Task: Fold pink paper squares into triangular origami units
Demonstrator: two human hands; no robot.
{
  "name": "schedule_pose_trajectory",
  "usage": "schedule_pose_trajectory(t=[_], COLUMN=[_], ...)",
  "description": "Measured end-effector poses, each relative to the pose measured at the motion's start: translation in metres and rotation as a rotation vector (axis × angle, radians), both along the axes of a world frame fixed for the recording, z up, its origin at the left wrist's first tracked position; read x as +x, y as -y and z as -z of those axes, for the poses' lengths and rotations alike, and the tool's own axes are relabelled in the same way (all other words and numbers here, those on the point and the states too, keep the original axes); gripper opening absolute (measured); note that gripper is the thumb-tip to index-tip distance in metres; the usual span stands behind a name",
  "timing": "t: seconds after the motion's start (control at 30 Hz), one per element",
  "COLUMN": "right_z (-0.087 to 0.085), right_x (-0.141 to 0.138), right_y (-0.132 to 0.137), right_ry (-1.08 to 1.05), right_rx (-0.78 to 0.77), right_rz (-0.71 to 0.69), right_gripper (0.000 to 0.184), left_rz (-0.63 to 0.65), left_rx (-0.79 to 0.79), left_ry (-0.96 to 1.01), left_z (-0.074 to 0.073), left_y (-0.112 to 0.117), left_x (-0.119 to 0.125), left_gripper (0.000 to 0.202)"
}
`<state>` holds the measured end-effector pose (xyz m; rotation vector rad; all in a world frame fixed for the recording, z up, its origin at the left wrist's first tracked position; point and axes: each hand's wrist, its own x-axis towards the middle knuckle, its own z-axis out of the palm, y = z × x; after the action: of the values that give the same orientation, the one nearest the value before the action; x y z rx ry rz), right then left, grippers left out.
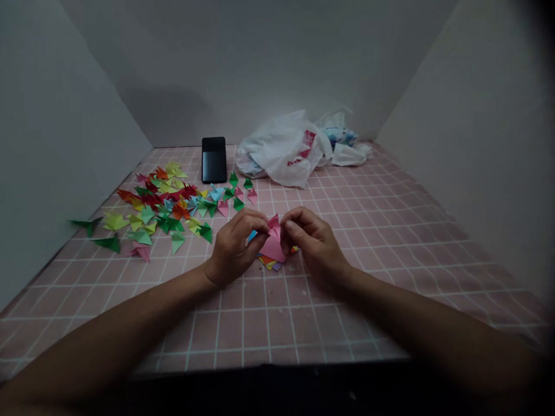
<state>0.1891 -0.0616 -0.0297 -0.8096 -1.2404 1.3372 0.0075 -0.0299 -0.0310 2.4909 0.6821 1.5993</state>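
A small folded piece of pink origami paper [274, 225] is held upright between my two hands, close in front of me. My left hand [236, 245] pinches its left side with thumb and fingers. From the other side, the curled fingers of my right hand [314, 242] close on its right edge. Just beneath lies a stack of coloured paper sheets [267, 263], with orange, yellow, purple and blue corners showing. Pink paper also covers the top of that stack, and I cannot tell where the held piece ends and it begins.
Many folded paper pieces [167, 202] in several colours spread over the left of the table. A black phone [214, 160] lies behind them. White plastic bags [281, 147] sit at the back. Pink checked cloth [390, 225] covers the table, with pale walls around three sides.
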Motion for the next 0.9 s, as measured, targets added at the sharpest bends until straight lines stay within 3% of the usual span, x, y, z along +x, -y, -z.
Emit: schedule_pose_trajectory(t=[0.17,0.33,0.6,0.7,0.9], right_z=[-0.0007,-0.0010,0.0003,0.0008,0.0019], right_x=[0.0009,0.0030,0.0015,0.0023,0.0022], right_y=[-0.0001,-0.0023,-0.0029,-0.0037,-0.0062], right_ry=[-0.013,0.041,0.095,0.091,0.064], right_rx=[-0.143,-0.175,-0.148,-0.136,-0.152], right_rz=[-0.127,-0.090,-0.028,-0.050,-0.039], right_gripper=[0.028,0.029,0.028,0.028,0.023], left_rz=[0.027,0.084,0.147,0.240,0.393], left_rx=[-0.056,-0.200,-0.667,-0.883,-1.271], left_ry=[-0.004,-0.003,0.142,0.298,0.561], left_z=[0.0029,0.0012,0.0049,0.0068,0.0047], left_y=[-0.0018,-0.0005,0.0002,-0.0024,-0.0041], left_x=[0.0006,0.0018,0.0032,0.0052,0.0099], left_gripper=[0.023,0.022,0.017,0.015,0.028])
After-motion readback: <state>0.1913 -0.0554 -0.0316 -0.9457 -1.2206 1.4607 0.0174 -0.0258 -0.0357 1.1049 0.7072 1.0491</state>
